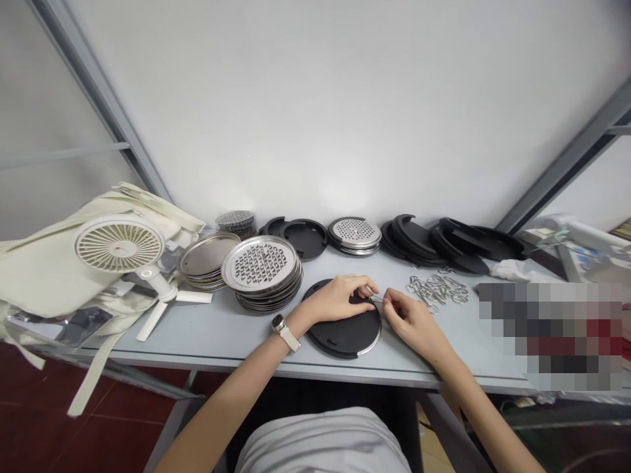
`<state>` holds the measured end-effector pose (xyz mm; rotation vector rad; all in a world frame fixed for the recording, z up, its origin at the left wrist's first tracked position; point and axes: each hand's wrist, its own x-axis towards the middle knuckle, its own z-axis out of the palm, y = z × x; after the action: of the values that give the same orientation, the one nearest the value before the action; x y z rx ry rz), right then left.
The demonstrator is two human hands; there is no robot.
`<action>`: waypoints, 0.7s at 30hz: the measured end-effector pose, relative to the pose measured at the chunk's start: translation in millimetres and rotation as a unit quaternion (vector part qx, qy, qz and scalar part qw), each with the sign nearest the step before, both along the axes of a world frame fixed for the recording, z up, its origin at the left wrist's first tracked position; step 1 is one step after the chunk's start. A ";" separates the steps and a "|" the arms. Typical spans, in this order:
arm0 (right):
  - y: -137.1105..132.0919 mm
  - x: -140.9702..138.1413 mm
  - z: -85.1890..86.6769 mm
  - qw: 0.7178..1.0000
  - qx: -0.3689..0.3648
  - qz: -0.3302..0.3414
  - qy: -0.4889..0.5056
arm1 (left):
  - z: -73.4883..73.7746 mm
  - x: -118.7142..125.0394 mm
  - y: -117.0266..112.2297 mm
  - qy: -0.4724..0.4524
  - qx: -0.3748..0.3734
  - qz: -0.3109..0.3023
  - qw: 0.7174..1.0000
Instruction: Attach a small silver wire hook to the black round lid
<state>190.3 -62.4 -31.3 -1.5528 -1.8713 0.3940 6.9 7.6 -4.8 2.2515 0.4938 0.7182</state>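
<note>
In front of me a black round holder (340, 332) lies flat on the table, with a thin shiny metal rim showing along its lower right edge. My left hand (345, 295) lies across its upper part, fingers curled at the right edge and thumb stretched over the surface. My right hand (407, 318) is closed in a pinch just beyond that edge. From its fingertips a thin metal wire piece (376, 298) reaches toward my left fingers; most of it is hidden. Right of my right hand lies a loose pile of bent wire clips (438, 288).
Stacked metal grater discs (261, 263) and plain metal discs (210, 255) stand at left. Behind are black holders (305, 238), a disc in a holder (355, 233) and more black holders (419, 240). A white fan (121, 243) and cream bag (44, 263) occupy the left end.
</note>
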 end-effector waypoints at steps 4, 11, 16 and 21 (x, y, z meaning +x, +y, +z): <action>-0.3 0.9 1.5 1.000 -0.010 0.017 -0.011 | -1.2 0.3 0.6 -0.007 0.014 -0.012 1.000; 0.4 -0.1 5.1 0.997 -0.032 0.065 -0.038 | -2.7 0.7 1.7 0.002 0.048 -0.002 0.999; 0.7 -1.0 4.5 0.997 -0.036 0.054 -0.038 | -2.9 1.1 2.1 -0.006 0.027 -0.009 1.000; -0.5 -0.9 1.8 0.998 -0.032 0.044 -0.033 | -1.9 0.9 1.6 -0.001 0.008 -0.001 1.000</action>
<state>189.4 -62.9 -29.4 -1.5460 -2.0005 0.4528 7.8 9.2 -6.7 2.2650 0.4864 0.7256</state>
